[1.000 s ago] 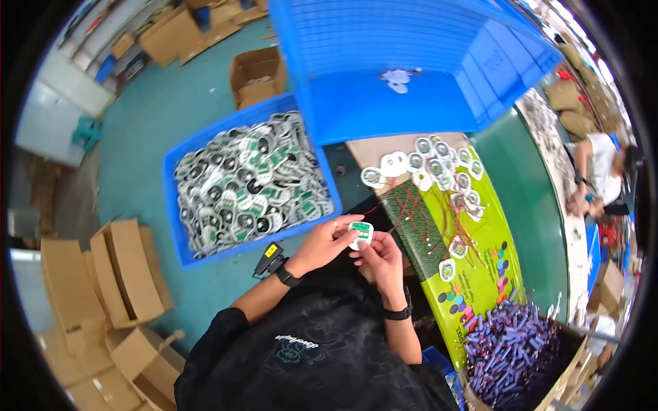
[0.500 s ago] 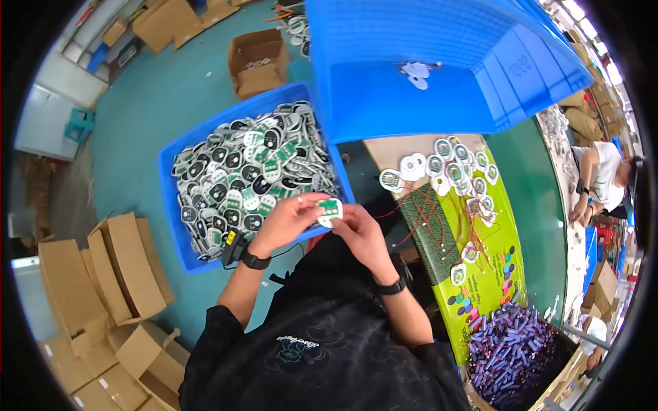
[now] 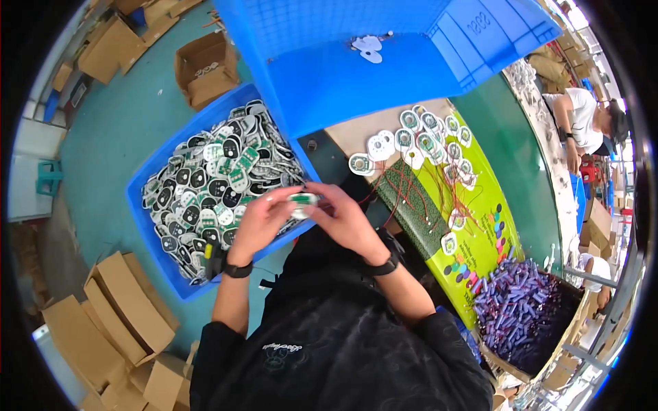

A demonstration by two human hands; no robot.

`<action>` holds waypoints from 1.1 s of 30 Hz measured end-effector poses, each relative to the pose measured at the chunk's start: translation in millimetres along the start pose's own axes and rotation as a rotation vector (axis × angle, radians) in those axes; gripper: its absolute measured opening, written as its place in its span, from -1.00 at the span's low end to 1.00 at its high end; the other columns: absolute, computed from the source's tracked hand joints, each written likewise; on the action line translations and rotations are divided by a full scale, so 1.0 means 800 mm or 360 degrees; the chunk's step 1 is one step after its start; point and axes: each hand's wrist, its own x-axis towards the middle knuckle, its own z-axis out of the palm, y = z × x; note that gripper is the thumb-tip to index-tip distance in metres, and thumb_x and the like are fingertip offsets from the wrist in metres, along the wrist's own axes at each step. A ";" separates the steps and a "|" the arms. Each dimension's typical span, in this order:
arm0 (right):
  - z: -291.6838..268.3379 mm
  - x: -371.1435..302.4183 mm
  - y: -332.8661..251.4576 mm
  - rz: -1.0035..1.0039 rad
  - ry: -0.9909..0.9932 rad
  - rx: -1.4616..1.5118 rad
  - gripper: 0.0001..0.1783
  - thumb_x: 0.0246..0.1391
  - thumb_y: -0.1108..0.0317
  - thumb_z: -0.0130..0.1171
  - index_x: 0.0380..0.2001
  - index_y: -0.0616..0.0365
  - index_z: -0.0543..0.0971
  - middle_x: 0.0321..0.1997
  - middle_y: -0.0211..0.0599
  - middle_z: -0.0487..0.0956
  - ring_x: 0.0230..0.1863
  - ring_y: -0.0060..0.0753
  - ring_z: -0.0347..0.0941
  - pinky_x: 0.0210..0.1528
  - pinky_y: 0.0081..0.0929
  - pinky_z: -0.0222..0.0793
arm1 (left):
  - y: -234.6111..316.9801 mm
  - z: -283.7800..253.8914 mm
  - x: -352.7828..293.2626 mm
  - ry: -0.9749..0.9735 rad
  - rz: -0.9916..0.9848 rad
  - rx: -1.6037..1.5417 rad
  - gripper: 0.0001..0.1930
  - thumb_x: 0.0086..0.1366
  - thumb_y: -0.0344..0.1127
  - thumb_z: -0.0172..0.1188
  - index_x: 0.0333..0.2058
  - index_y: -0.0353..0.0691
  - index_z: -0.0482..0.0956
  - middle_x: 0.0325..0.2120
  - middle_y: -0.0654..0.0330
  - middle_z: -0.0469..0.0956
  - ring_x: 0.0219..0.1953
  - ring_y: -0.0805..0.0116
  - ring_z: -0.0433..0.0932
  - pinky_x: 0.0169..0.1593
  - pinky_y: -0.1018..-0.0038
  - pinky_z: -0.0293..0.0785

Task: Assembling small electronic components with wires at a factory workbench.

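Here, holds a small white-and-green piece (image 3: pixel 303 199), motion-blurred, between both hands, in front of the body and, as seen from above, over the right corner of a blue bin (image 3: pixel 233 101). Pinches it from one side with the left hand (image 3: pixel 258 222), from the other with the right hand (image 3: pixel 348 222), thumbs and fingers of both drawn nearly together on its edges; cannot tell the exact contact through the blur. Wears a dark band (image 3: pixel 238 270) on each wrist. Just below, in the bin, a heap of similar pieces (image 3: pixel 219 175). To the right, round white parts (image 3: pixel 425 144) with red wires on a lime-green cover (image 3: pixel 493 188). Farther off, at lower right, purple cylinders (image 3: pixel 517 301) in a box.
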 end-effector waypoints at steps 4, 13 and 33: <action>-0.050 -0.039 -0.015 0.0282 0.0344 0.0401 -0.64 0.25 0.42 0.29 0.08 0.24 0.53 -0.15 -0.34 0.59 -0.28 -0.63 0.56 -0.24 -0.61 0.49 | 0.021 0.075 0.043 -0.0206 0.0083 -0.0408 -0.63 0.41 -0.41 0.23 0.16 -0.31 0.51 -0.09 0.20 0.66 -0.08 0.53 0.61 0.02 0.54 0.54; -0.131 -0.186 -0.028 0.0094 0.0914 0.0443 -0.59 0.21 0.57 0.24 0.13 0.24 0.50 -0.06 -0.22 0.53 -0.10 -0.37 0.64 -0.06 -0.53 0.55 | 0.046 0.239 0.068 -0.0662 0.0124 -0.0541 -0.65 0.42 -0.38 0.24 0.12 -0.33 0.50 -0.04 0.19 0.61 -0.02 0.46 0.59 0.06 0.51 0.54; -0.230 -0.314 0.096 0.0631 0.1994 -0.1449 -0.48 -0.06 0.44 0.43 0.05 0.17 0.59 -0.01 -0.06 0.54 0.06 0.05 0.41 0.13 -0.13 0.37 | 0.007 0.396 0.140 -0.1031 0.0224 -0.0045 -0.66 0.40 -0.38 0.24 0.10 -0.34 0.58 -0.16 0.17 0.67 -0.24 0.50 0.66 -0.20 0.52 0.67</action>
